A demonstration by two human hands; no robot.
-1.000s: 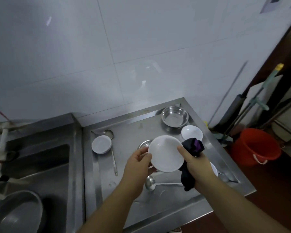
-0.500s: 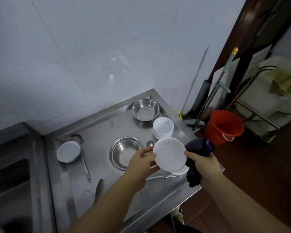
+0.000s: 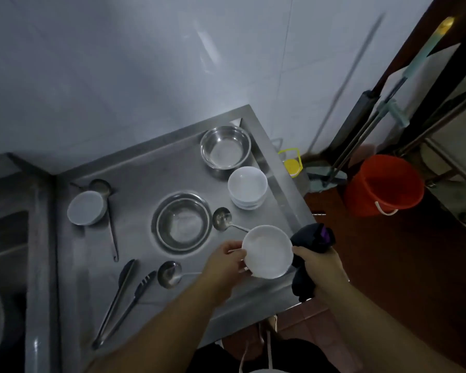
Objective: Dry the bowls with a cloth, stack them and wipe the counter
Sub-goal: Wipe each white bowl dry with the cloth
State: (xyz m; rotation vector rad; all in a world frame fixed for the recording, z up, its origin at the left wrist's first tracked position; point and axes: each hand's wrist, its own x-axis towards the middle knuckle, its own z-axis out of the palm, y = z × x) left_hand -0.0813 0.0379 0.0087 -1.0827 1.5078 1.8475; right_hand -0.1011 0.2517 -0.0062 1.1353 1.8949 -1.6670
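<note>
I hold a white bowl (image 3: 267,251) above the front right of the steel counter (image 3: 135,173). My left hand (image 3: 226,261) pinches its left rim. My right hand (image 3: 319,267) grips a dark cloth (image 3: 311,238) bunched against the bowl's right side, thumb near the rim. A stack of white bowls (image 3: 247,187) stands near the counter's right edge. One steel bowl (image 3: 225,148) sits at the back right corner, another steel bowl (image 3: 183,222) in the middle. A single white bowl (image 3: 85,207) lies at the left.
Ladles (image 3: 221,218), a long-handled ladle (image 3: 111,227) and tongs (image 3: 124,297) lie on the counter. A sink (image 3: 3,238) is at the left. On the floor to the right stand a red bucket (image 3: 385,184), mop handles (image 3: 366,122) and a yellow-capped bottle (image 3: 292,164).
The view has swung down and right, bringing the counter's front and the tongs into sight. The bowl stays between both hands, now lower and nearer the counter's front right corner.
</note>
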